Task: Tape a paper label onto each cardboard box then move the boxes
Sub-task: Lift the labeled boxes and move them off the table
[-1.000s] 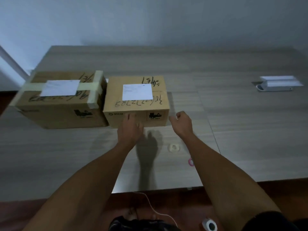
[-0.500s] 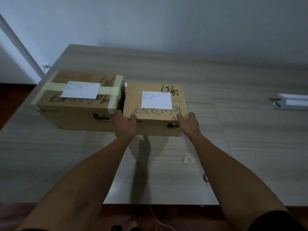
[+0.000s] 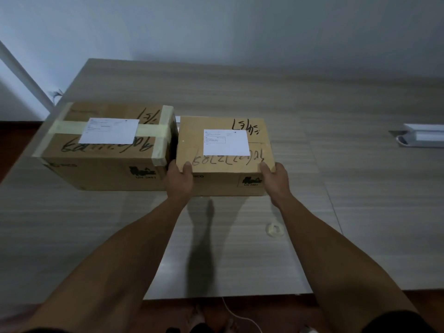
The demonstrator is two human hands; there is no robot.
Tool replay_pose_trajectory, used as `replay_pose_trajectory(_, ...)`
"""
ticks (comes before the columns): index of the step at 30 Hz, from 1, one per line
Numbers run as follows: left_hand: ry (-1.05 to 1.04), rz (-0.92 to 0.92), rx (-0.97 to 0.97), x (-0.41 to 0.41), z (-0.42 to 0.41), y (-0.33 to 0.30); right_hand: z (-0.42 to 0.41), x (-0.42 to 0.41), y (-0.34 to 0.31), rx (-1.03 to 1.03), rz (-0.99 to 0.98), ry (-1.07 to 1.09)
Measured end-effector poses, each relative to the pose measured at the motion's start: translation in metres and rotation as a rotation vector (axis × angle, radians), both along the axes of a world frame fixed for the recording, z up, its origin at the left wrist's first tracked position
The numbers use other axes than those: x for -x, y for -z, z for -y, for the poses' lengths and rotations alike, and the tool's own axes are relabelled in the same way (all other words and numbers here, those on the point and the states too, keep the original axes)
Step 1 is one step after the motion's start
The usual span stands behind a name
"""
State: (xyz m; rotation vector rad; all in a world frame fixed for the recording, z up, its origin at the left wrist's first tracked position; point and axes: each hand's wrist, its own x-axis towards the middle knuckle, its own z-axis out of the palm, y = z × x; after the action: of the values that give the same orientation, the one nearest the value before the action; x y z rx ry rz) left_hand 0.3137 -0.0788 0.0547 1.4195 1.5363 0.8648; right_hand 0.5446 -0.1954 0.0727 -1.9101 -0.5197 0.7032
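Two cardboard boxes stand side by side on the wooden table (image 3: 240, 92). The smaller box (image 3: 223, 181) is in the middle and carries a white paper label (image 3: 225, 143) on top. My left hand (image 3: 180, 179) grips its near left corner with the thumb over the top edge. My right hand (image 3: 276, 181) grips its near right corner the same way. The larger box (image 3: 101, 169) stands to the left, touching the small one. It bears its own label (image 3: 109, 131) across pale tape bands.
A small roll of clear tape (image 3: 275, 229) lies on the table near my right forearm. White objects (image 3: 420, 138) sit at the table's right edge. The table's left edge runs close beside the larger box. A thin white cable (image 3: 235, 313) hangs below the front edge.
Both hands moved from the front of the smaller box to its near corners and took hold of it. The view moved closer and leftward.
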Motion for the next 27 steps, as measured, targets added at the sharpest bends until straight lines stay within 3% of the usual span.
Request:
replay_pose_trajectory(7,0.013,-0.002,-0.044,-0.001,0.011,-0.029,0.013,-0.004,-0.024,-0.045,0.038,0.015)
replay_pose_trajectory(17,-0.019,-0.005,-0.219,-0.014,0.033,-0.129,0.022,-0.019,-0.121,-0.205,0.233,0.000)
replay_pose_trajectory(27,-0.148,0.006,-0.351,0.017,0.035,-0.209,0.008,0.000,-0.200,-0.365,0.291,-0.062)
